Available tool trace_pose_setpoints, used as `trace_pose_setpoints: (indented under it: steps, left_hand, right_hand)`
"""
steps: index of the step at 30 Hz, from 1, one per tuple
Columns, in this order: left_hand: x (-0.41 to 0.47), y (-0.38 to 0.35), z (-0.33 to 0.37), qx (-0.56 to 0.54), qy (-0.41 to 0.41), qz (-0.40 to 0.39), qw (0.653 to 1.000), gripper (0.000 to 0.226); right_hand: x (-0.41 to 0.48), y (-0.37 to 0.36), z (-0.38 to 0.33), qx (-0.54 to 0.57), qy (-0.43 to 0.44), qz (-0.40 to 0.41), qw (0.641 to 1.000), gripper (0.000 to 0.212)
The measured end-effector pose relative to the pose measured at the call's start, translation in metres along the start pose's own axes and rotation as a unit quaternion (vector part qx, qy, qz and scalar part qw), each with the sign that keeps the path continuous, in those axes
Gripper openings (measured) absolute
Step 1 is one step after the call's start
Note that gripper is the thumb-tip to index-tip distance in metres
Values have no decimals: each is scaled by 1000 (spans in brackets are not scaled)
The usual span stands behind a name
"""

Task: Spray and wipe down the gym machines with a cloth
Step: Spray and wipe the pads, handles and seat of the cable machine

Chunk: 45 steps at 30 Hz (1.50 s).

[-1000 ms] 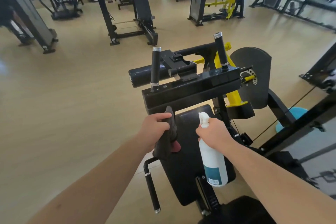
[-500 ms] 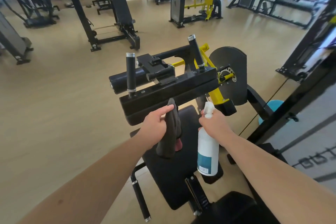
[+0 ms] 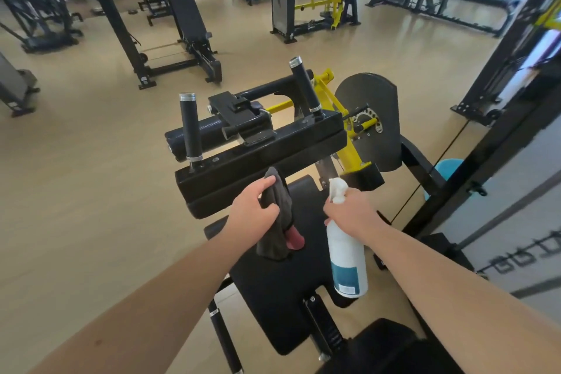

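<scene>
Bottle (image 3: 346,255) upright, nozzle (image 3: 337,188) facing machine (image 3: 261,158), right hand (image 3: 353,212) gripping it, left hand (image 3: 253,212) gripping cloth (image 3: 274,222)

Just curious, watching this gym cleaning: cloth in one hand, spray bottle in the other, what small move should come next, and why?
Probably give a squirt onto the black pad ahead. The right hand grips the spray bottle with its nozzle up near that pad, and the left hand holds the dark cloth bunched, ready to wipe afterwards.

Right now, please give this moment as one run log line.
left hand: grips cloth | right hand: grips spray bottle | cloth: close to black pad
</scene>
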<state>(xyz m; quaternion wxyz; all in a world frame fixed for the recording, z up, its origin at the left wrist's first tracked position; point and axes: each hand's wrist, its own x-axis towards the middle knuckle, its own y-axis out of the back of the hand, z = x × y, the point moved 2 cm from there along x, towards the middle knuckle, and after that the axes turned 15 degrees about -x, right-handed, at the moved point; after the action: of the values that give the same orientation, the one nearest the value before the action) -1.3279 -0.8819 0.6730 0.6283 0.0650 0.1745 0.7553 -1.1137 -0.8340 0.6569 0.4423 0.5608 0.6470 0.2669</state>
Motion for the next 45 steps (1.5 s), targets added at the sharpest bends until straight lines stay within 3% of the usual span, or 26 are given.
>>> trace_pose_setpoints:
  steps: [6, 9, 16, 19, 22, 24, 26, 31, 33, 36, 41, 45]
  left_hand:
    - [-16, 42, -28, -6, 47, 49, 998, 67]
    - [-28, 61, -35, -10, 37, 64, 997, 65]
    - [-39, 94, -28, -20, -107, 36, 993, 70]
    - [-20, 101, -27, 87, -158, -3, 984, 74]
    - [-3, 98, -33, 203, -154, -47, 966, 75]
    - [6, 95, -38, 274, -155, -60, 947, 74]
    - [12, 93, -44, 379, -181, -64, 905, 73]
    - [12, 110, -48, 469, -211, 92, 852, 70]
    - [9, 109, -47, 467, -279, 68, 836, 70]
    - [10, 101, -54, 503, -350, -27, 790, 61]
    - [17, 93, -78, 575, -308, -54, 756, 64]
    - [22, 101, -90, 625, -313, -58, 713, 88]
  right_hand:
    - [-17, -32, -34, -36, 84, -85, 992, 26]
    - [-25, -46, -52, -41, 109, -90, 989, 25]
    - [-32, -60, -79, -2, 100, -70, 993, 19]
    - [-36, -60, -82, -17, 108, -73, 991, 18]
    - [-41, -65, -81, -47, 113, -81, 989, 19]
    - [-43, -69, -79, -61, 113, -88, 988, 18]
    - [-43, -71, -77, -59, 106, -94, 988, 14]
    - [-38, -76, -75, -32, 95, -94, 991, 14]
    - [-36, -78, -76, -36, 99, -91, 990, 13]
    - [-36, -80, -77, -41, 98, -89, 990, 11]
    - [-42, -83, -72, -37, 96, -109, 989, 10]
    - [-50, -85, -66, -48, 97, -128, 986, 13]
